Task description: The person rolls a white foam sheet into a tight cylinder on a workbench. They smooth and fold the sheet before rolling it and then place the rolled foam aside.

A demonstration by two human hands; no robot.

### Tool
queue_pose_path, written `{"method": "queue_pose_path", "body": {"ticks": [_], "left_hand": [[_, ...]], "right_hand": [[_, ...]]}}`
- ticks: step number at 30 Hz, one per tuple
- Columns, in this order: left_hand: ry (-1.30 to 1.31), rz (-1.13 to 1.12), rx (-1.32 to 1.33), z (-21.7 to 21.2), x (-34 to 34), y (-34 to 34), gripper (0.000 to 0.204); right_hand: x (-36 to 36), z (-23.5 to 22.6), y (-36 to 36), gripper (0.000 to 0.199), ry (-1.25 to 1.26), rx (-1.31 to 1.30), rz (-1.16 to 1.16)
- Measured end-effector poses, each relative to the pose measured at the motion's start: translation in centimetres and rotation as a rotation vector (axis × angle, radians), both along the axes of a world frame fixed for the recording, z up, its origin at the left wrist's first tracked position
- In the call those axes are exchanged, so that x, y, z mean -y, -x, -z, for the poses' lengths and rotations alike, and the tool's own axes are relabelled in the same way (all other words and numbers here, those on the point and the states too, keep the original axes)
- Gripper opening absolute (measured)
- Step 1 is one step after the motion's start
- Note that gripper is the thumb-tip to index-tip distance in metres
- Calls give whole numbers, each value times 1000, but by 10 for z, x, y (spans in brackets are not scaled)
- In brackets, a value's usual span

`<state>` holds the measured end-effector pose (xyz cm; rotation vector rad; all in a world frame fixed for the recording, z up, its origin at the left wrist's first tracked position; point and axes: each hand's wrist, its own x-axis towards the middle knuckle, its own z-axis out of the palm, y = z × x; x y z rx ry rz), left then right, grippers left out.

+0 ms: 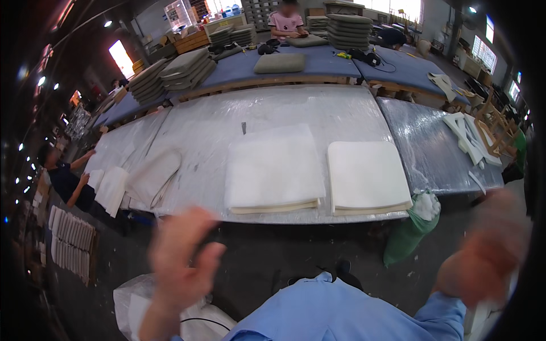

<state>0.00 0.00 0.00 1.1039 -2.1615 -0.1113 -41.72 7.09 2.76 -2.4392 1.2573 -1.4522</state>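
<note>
My left hand (185,256) hovers in front of the table's near edge, thumb apart from the curved fingers, with nothing visible in it. Off to the right, my right hand (492,256) is raised and smeared by motion, so its fingers cannot be made out. On the plastic-covered table (210,125) lie two white foam cushion pads. A thin white sheet (276,165) covers the left pad, whose layered edge (278,208) shows at the front. The right foam pad (369,176) has rounded far corners and lies uncovered. Neither hand touches the pads.
Folded pale fabric (152,177) lies on the table's left, near a person (71,179) in dark clothes. A green sack (412,230) with white stuffing stands by the right front edge. Behind, a blue table (327,61) bears cushion stacks (348,33); a person in pink (286,24) works there.
</note>
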Motion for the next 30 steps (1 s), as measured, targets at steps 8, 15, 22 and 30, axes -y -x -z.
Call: {"method": "queue_pose_path", "body": {"ticks": [8, 15, 22, 30], "left_hand": [[-1513, 294, 86, 233, -45, -10, 34], [-1667, 467, 142, 256, -43, -23, 44], [-1564, 442, 376, 283, -29, -15, 52], [-1616, 191, -128, 280, 9, -15, 35]], "right_hand": [[-31, 265, -45, 30, -1540, 58, -190], [-14, 242, -32, 40, -1703, -250, -365], [-2, 280, -39, 27, -1487, -235, -239], [92, 316, -43, 21, -1295, -139, -398]]}}
